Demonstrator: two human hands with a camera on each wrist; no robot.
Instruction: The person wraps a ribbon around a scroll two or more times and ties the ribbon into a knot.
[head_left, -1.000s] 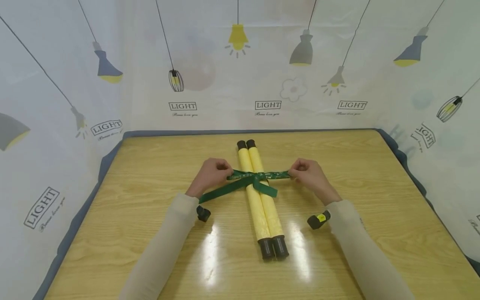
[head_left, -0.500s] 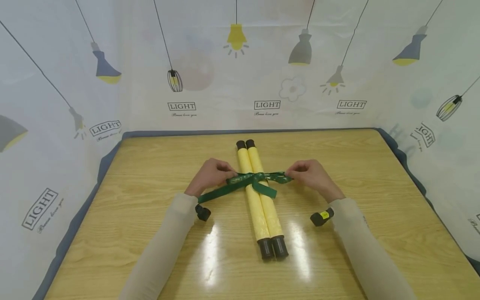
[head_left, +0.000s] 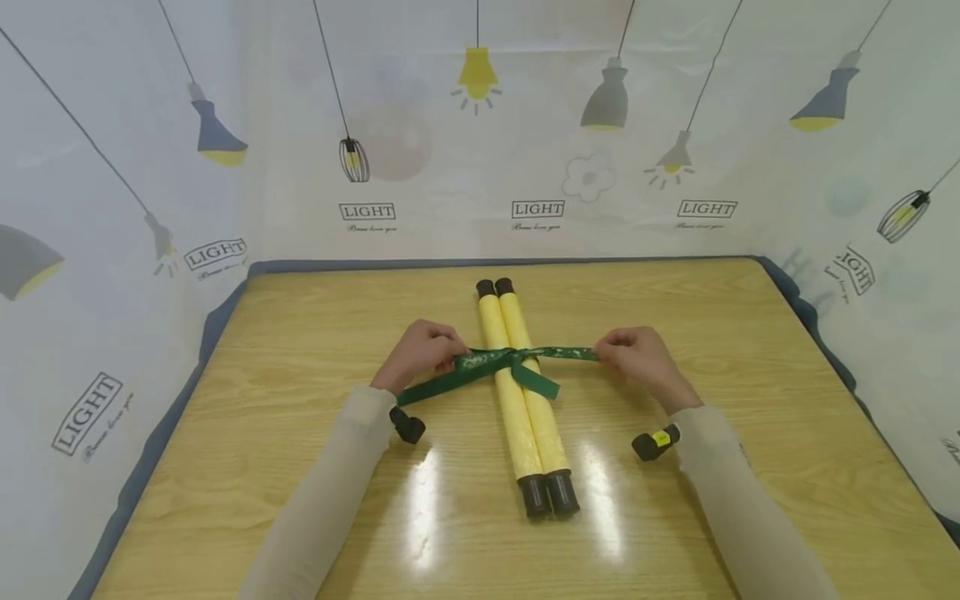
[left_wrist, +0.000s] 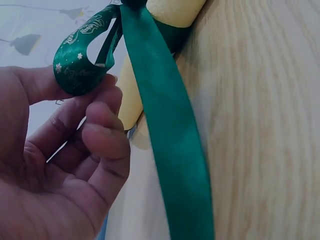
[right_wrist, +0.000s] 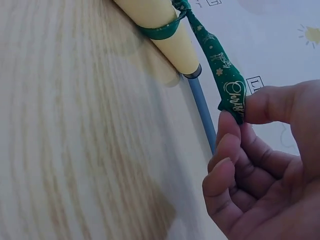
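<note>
Two yellow rods (head_left: 517, 417) with black end caps lie side by side on the table. Around their middle runs a green ribbon (head_left: 536, 382) with pale printed lettering, knotted on top into a bow. My left hand (head_left: 423, 354) pinches the left loop (left_wrist: 82, 67) between thumb and fingers. One plain ribbon tail (left_wrist: 167, 135) hangs past that hand toward the wrist; a shorter tail drapes over the right rod. On the other side my right hand (head_left: 637, 358) pinches the right loop (right_wrist: 222, 75), drawn out narrow and taut from the knot.
The wooden table (head_left: 300, 500) has a blue-grey edging, with a white lamp-printed sheet (head_left: 450, 225) rising behind and at both sides. A small black camera sits at each wrist, the right one (head_left: 654, 442) bearing a yellow label.
The right hand moves slightly inward, then pulls outward to the right, stretching its loop narrower. The left hand stays nearly in place, its loop looking wider than a second ago.
</note>
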